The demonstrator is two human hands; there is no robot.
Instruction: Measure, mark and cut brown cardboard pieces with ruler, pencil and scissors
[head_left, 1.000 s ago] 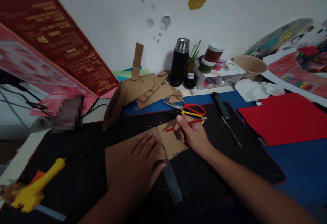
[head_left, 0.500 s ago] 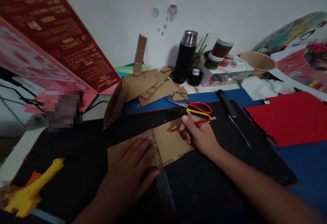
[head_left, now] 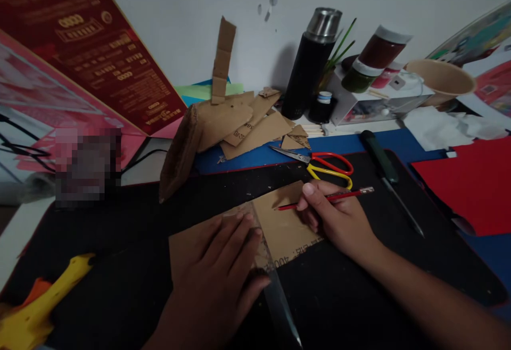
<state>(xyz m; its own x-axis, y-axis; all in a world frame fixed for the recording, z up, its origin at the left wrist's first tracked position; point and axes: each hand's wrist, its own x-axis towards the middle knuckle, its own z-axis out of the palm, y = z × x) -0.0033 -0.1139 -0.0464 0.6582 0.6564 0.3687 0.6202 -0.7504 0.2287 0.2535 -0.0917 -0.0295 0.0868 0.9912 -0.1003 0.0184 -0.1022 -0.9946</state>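
Near left, yellow toy (head_left: 43,313) with an orange part, on black mat (head_left: 120,254). Right of it, left hand (head_left: 223,265) palm down, fingers stretched out flat, pressing on cardboard piece (head_left: 287,227) and clear ruler (head_left: 279,299). Cardboard lies flat on the mat, middle of scene: plain brown, straight left edge, far edge slanting away toward the right, dark print with "400" along its near right edge. Ruler crosses it far to near, its near end running past the cardboard onto the mat; left part mostly under the hand, right part largely bare. Far side, overlapping cardboard scraps (head_left: 255,137). Right hand (head_left: 337,219) closed around red pencil (head_left: 343,194), point aimed left over the cardboard's right part; contact cannot be told. Just beyond, scissors (head_left: 327,169) with 2 handle loops, 1 red, 1 yellow. Farther right, green-handled tool (head_left: 381,158), then red sheet (head_left: 467,185).
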